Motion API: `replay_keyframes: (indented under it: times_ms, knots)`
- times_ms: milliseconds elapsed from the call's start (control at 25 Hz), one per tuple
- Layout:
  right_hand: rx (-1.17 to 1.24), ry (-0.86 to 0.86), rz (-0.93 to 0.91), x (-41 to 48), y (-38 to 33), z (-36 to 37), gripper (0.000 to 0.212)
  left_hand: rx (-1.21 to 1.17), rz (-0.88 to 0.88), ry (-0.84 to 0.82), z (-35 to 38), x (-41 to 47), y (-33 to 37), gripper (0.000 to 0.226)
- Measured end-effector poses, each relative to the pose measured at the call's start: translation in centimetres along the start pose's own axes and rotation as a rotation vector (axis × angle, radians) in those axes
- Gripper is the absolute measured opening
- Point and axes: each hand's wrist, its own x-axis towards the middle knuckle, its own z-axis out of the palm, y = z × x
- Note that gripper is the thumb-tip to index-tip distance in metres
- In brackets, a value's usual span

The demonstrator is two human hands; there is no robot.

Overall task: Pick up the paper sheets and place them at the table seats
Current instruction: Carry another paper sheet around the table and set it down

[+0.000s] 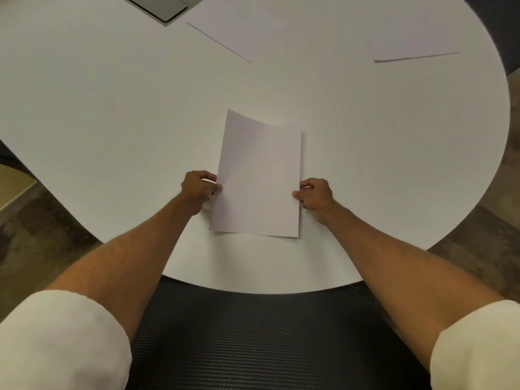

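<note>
Held sheet (259, 175): white, blank, long side running away from the person, positioned over the near part of the round white table (112, 108), a little in from its front edge. Left hand (198, 190): fingers curled, thumb on top, pinching the sheet's left edge about two-thirds of the way down. Right hand (315, 195): same grasp on the right edge, at nearly the same height. The sheet's far edge bows upward in a shallow curve, and a narrow shadow shows along its near and right edges. Whether any part of it touches the tabletop cannot be determined. Second sheet (239, 29): flat on the far side of the table, set at an angle, well apart from the held one. Third sheet (413, 43): flat near the table's far right rim, apart from the second. Grey flat item (157, 5): at the top edge of view, just left of the second sheet, cut off by the frame, identity unclear. Black textured chair seat (253, 333): directly below the table's front edge, between the forearms. Both sleeves are pale and rolled above the elbows.
</note>
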Motion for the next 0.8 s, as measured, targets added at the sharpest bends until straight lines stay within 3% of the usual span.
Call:
replay_keyframes:
  times_ms: [800]
  knots:
    - [-0.038,0.136,-0.064,0.6,1.7,1.2,0.025,0.174,0.082,0.069,0.3,1.9,-1.7,0.02]
